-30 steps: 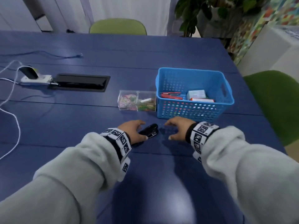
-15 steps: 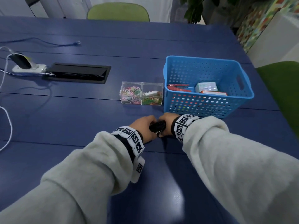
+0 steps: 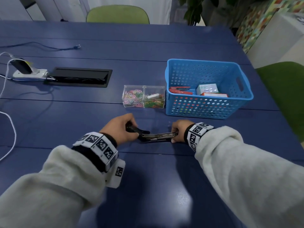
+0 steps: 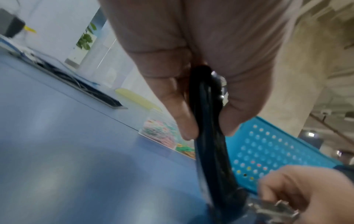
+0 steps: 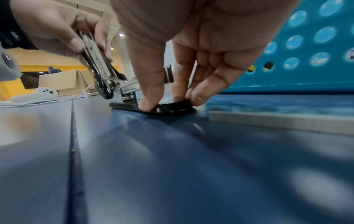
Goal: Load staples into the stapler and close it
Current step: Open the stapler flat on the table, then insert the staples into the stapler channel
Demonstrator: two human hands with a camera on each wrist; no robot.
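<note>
A black stapler [image 3: 144,134] lies swung open on the blue table [image 3: 82,120]. My left hand [image 3: 130,127] pinches its black top cover [image 4: 208,151] between thumb and fingers and holds it folded back to the left. The metal staple channel [image 3: 162,134] lies exposed between the hands. My right hand [image 3: 175,137] pinches the front end of the black base [image 5: 172,108] against the table. A grey strip of staples [image 5: 277,123] lies on the table just right of the right hand [image 5: 172,101], untouched.
A blue perforated basket [image 3: 209,111] stands behind the right hand with a red stapler [image 3: 180,90] and small boxes [image 3: 207,88] inside. A clear box of coloured paper clips [image 3: 143,98] is left of it. A power strip [image 3: 29,73], cable hatch [image 3: 79,77] and white cables [image 3: 9,129] lie far left.
Both hands closed in on the shut stapler, then drew apart. The left hand swung the top cover back to the left, exposing the metal channel; the right hand holds the front end.
</note>
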